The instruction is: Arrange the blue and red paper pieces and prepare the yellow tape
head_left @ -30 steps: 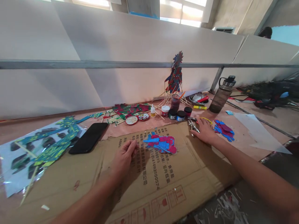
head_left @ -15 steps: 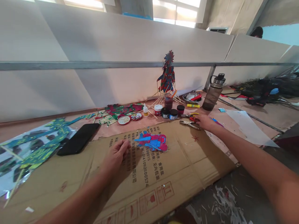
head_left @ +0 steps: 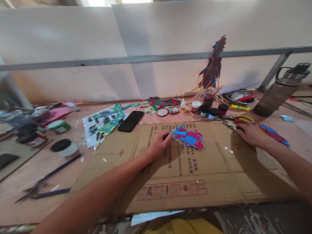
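My left hand [head_left: 159,144] pinches the pointed left end of a flat blue and magenta painted cutout [head_left: 187,137], held just over the printed cardboard sheet [head_left: 175,177]. At the far right edge of the cardboard, my right hand [head_left: 252,135] has its fingers bent over the handles of a silver hole punch [head_left: 229,124]. Just behind it lie scissors [head_left: 243,119] with yellow and red handles. A second blue and magenta cutout [head_left: 275,135] is right of this hand.
A black phone [head_left: 131,121], paint jars [head_left: 213,113], bead lids [head_left: 162,112] and a glue bottle [head_left: 182,105] stand behind the cardboard. A stick-mounted puppet [head_left: 212,70] leans by the wall. Long-handled cutters [head_left: 48,178] lie left; a water bottle [head_left: 279,92] stands right.
The view has swung left, bringing the cutters and jars on the left into sight. My right hand has shifted slightly at the hole punch. My left hand keeps its pinch on the cutout.
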{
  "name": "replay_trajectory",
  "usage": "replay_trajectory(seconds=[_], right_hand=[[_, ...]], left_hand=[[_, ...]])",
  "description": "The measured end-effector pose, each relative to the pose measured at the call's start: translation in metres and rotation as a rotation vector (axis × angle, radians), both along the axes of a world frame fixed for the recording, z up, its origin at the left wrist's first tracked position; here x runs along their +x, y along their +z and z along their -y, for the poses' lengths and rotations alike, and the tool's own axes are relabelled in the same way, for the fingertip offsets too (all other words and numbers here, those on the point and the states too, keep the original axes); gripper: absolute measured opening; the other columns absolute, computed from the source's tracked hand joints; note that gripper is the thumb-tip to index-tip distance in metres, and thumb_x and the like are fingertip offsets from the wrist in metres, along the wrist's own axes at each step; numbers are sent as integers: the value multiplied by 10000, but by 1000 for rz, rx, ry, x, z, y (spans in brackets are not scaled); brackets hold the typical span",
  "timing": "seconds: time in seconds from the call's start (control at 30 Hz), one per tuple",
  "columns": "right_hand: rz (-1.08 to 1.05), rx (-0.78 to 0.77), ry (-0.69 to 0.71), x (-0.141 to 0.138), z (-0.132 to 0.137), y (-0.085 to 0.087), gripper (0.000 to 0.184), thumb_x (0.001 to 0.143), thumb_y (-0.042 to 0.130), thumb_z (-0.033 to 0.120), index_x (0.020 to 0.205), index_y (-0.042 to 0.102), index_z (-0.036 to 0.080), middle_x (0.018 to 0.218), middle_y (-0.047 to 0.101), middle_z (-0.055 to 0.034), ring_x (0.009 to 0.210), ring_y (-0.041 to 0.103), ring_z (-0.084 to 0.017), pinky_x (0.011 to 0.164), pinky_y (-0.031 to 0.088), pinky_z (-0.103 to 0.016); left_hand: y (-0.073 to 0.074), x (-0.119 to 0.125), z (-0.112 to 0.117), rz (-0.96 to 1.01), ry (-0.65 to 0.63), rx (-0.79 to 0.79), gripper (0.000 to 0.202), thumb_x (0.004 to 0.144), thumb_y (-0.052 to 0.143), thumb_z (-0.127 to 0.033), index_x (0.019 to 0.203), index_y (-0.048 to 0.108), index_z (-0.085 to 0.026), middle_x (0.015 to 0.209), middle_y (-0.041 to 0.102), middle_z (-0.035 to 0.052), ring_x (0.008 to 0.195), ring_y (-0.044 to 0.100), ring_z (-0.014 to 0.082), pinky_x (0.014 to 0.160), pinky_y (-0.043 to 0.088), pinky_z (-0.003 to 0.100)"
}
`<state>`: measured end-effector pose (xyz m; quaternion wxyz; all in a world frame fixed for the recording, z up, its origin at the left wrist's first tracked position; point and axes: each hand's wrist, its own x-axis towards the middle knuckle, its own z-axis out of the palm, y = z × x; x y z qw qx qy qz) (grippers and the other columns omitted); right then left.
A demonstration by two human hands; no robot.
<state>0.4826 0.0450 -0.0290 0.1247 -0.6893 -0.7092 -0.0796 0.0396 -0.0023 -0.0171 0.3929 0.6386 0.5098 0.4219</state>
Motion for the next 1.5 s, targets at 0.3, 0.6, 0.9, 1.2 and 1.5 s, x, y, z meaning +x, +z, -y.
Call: replay_trajectory(seconds=[0.3, 0.6, 0.9, 1.2, 1.5], right_hand=[[78, 120, -94, -6, 9, -24, 377, 1026, 409, 436, 987, 750, 279, 1090, 677, -243, 1172, 629, -467, 874, 476, -694], [-52, 36, 173, -91, 7, 17, 422, 976, 521, 386, 1338, 659, 218, 1374, 638, -185, 1357, 540, -354, 1133, 448, -536], [-100, -323, 451, -210, 18, 14, 801, 871, 657, 565, 1580, 468, 243, 1576, 507, -149, 1420, 472, -411, 1174, 380, -581], [-95, -19, 352, -199, 11, -10, 600, 985, 498, 529, 1481, 575, 200, 1484, 577, -178, 1332, 486, -413, 1092, 408, -611], [-214, 292, 498, -197, 14, -12, 398, 1041, 435, 432, 1263, 664, 194, 1295, 674, -164, 1204, 556, -352, 1032, 442, -530]], left_hand=[[6, 0, 3, 8, -69, 2, 383, 882, 579, -534, 653, 615, -228, 562, 529, -13, 588, 465, 168, 574, 367, 283], [-5, -20, -8, -39, 85, 146, 171, 904, 617, -379, 868, 682, -225, 817, 672, 34, 737, 575, 185, 704, 462, 299], [-18, -21, -17, -74, 134, 200, 116, 880, 666, -320, 942, 673, -223, 921, 693, 73, 821, 611, 233, 785, 472, 364], [-10, -22, -12, -180, 84, 229, 95, 928, 593, -259, 937, 671, -205, 925, 712, 88, 843, 655, 236, 793, 534, 405], [65, -132, -5, -469, 417, 257, 37, 856, 649, -257, 868, 664, -226, 857, 713, 19, 802, 638, 226, 801, 522, 376]])
